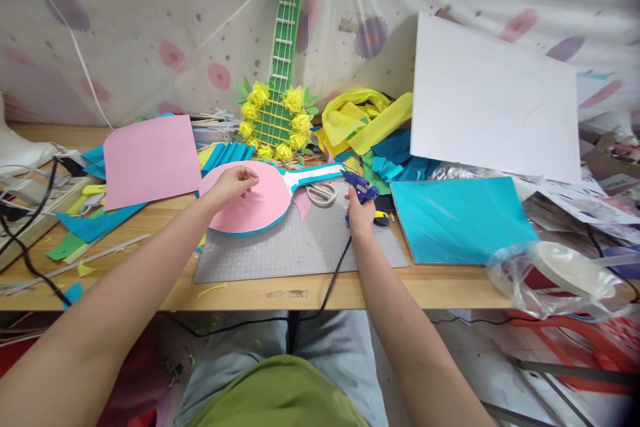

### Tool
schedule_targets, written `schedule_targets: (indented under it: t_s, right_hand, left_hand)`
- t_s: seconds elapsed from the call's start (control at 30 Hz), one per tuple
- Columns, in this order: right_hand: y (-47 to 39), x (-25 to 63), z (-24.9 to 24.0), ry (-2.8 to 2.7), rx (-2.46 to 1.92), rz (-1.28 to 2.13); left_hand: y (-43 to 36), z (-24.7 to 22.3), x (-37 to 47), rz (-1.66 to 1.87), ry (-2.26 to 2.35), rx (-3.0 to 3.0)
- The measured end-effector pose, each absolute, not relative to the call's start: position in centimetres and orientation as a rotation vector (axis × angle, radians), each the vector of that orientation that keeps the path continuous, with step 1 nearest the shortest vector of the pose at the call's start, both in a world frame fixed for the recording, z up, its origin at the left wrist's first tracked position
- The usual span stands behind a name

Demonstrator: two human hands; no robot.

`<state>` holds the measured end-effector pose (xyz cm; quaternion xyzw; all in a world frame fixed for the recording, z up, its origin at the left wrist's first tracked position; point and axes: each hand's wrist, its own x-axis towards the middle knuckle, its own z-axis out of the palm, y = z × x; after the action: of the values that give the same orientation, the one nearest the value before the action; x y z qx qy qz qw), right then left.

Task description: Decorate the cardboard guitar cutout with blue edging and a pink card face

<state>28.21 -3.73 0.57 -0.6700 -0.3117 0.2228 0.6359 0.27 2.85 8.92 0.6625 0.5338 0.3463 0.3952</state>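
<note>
My right hand point(360, 213) is wrapped round the handle of a blue hot glue gun point(358, 185), its nozzle pointing left near the tip of a white neck strip. That strip runs along the blue-edged neck point(320, 174) of a flat paper instrument shape. Its rounded body point(255, 203) is faced with pink paper and edged in blue. Over the pink face hovers my left hand point(237, 183), fingers curled in towards the thumb; whatever they may pinch is hidden. Scissors point(321, 195) with pale handles lie below the neck. Under everything is a grey cutting mat point(280, 260).
A green paper guitar point(283, 60) with yellow flowers leans at the back. Pink paper point(153, 163) lies left, a blue sheet point(457, 220) right, below a white board point(493, 100). A yellow-and-black cutter point(381, 218) is beside my right wrist. The black cord point(334, 280) hangs over the table edge.
</note>
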Motion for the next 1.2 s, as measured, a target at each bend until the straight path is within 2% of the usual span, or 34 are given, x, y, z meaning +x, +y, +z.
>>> schedule_targets:
  t_s: [0.17, 0.4, 0.67, 0.9, 0.97, 1.1, 1.2]
  right_hand:
    - [-3.7, 29.1, 0.1, -0.743, -1.748, 0.273]
    - [-3.4, 29.2, -0.8, -0.84, -1.889, 0.226]
    - [-3.5, 29.4, -0.8, -0.861, -1.971, 0.262]
    - [-3.5, 29.4, -0.8, -0.868, -1.917, 0.315]
    - [-4.0, 29.0, 0.0, -0.875, -1.92, 0.216]
    - [-5.5, 27.6, 2.7, -0.929, -1.831, -0.191]
    - [-6.2, 25.5, 4.2, -1.087, -1.63, -0.134]
  left_hand:
    - [3.2, 8.9, 0.0, 0.834, 1.522, 1.665]
    - [5.2, 9.3, -1.5, 0.96, 1.663, 1.548]
    - [6.0, 7.5, -1.4, 1.044, 1.822, 1.918]
    - [4.3, 5.4, 1.8, 0.654, 1.587, 2.546]
    - [3.9, 4.8, 2.2, 0.559, 1.617, 2.62]
    - [3.6, 3.8, 2.5, 0.459, 1.686, 2.631]
    - [3.6, 3.6, 2.5, 0.464, 1.703, 2.621]
